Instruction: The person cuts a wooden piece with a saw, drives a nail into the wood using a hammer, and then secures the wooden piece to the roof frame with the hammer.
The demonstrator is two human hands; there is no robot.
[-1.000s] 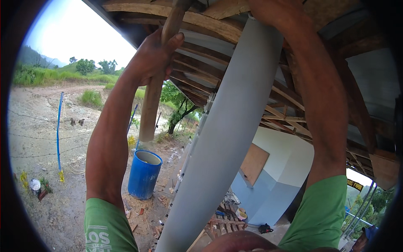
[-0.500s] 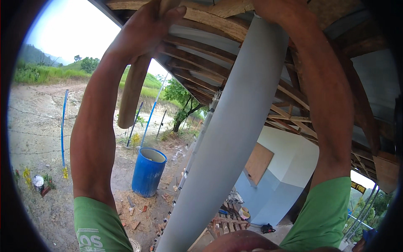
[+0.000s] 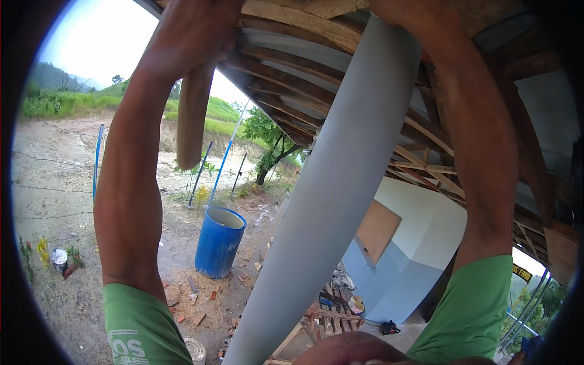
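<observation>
My left hand [image 3: 194, 33] is raised at the top left, its fingers wrapped round a wooden handle [image 3: 193, 118] that hangs down below the fist. Whatever sits at the handle's upper end is out of the picture. At the top right, my right hand [image 3: 406, 11] rests against the upper end of a long smooth grey post [image 3: 331, 188]. The picture's upper edge cuts off that hand and hides its fingers. The post runs slantwise down between my two arms. Wooden roof beams [image 3: 298, 27] lie just above and behind both hands.
Rafters under metal roofing [image 3: 292, 48] extend overhead. A blue barrel [image 3: 220, 243] stands on the muddy ground at the left, with brick scraps near it. Beyond the post is a white and blue wall [image 3: 395, 280] with a wooden slatted platform [image 3: 331, 319] before it. Wire fencing runs at far left.
My left hand has moved up and a little left, and the wooden handle has risen with it. My right hand stays at the post's top. The whole view has shifted slightly.
</observation>
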